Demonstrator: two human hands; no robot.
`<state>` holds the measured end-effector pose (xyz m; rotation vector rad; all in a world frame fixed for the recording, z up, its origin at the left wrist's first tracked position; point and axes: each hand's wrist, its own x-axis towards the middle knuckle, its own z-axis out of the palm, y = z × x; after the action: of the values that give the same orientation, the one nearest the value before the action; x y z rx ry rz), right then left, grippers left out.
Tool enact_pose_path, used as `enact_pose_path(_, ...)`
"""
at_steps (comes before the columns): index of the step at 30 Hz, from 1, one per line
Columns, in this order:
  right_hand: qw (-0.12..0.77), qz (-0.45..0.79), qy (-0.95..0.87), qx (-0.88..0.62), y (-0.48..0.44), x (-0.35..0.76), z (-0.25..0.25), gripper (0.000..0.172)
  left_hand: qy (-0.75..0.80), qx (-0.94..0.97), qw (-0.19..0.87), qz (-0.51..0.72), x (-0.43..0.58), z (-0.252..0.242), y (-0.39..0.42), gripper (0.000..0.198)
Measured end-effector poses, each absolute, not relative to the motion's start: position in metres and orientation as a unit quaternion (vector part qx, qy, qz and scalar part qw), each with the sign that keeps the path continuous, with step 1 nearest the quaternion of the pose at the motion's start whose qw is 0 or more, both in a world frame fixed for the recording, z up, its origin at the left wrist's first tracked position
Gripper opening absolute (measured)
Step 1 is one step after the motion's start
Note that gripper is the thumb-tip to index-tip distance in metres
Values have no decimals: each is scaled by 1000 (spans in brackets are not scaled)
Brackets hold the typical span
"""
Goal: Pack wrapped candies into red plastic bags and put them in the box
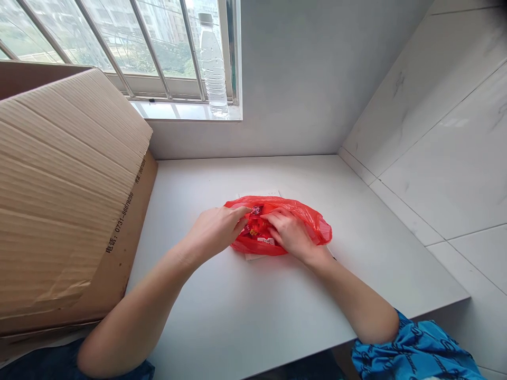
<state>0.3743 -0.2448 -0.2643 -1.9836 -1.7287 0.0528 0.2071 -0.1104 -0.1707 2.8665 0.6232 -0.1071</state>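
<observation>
Hands (217, 227) (292, 235) at red bag (304, 211), perhaps wrapped sweets (253, 230)

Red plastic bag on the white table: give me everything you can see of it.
The thin, crinkled red plastic bag looks slightly see-through. It lies low and wide on the flat white table, mouth open upward, showing small shiny red packets inside. The person's bare left hand is at the left of the opening; the bare right hand reaches in from the right. Whether either grips the plastic is unclear. A pale flat object shows from beneath it.
</observation>
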Motion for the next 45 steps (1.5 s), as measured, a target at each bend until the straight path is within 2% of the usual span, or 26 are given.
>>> enact_pose_path(3,246,8,-582,-775,-245,374,-262,37,221,967,101,-75,206,-172,-110,24)
enact_pose_path(9,269,16,-643,-717,-244,361,-261,20,187,971,109,-98,200,-183,-106,16)
enact_pose_path(12,242,32,-662,-708,-242,354,-264,28,186,972,108,-99,199,-186,-105,25)
enact_pose_path(16,225,55,-665,-710,-240,351,-266,42,184,970,107,-116,201,-184,-107,24)
enact_pose_path(20,227,53,-658,-716,-235,348,-268,31,177,972,97,-124,203,-185,-108,20)
enact_pose_path(23,296,78,-626,-717,-232,345,-269,26,169,974,104,-113,205,-186,-109,17)
enact_pose_path(27,526,265,-493,-640,-237,346,-259,15,181,969,154,-63,207,-179,-112,25)
enact_pose_path(30,611,361,-391,-587,-242,348,-248,22,170,965,198,-12,207,-171,-116,33)
enact_pose_path(35,639,365,-354,-577,-244,353,-245,26,167,965,202,8,206,-161,-117,28)
enact_pose_path(38,659,363,-350,-558,-244,353,-248,27,181,966,186,-4,206,-160,-117,34)
enact_pose_path(42,633,364,-374,-572,-245,352,-247,31,181,967,180,4,207,-161,-116,31)
enact_pose_path(45,616,369,-399,-570,-247,351,-245,28,183,968,174,6,208,-162,-115,28)
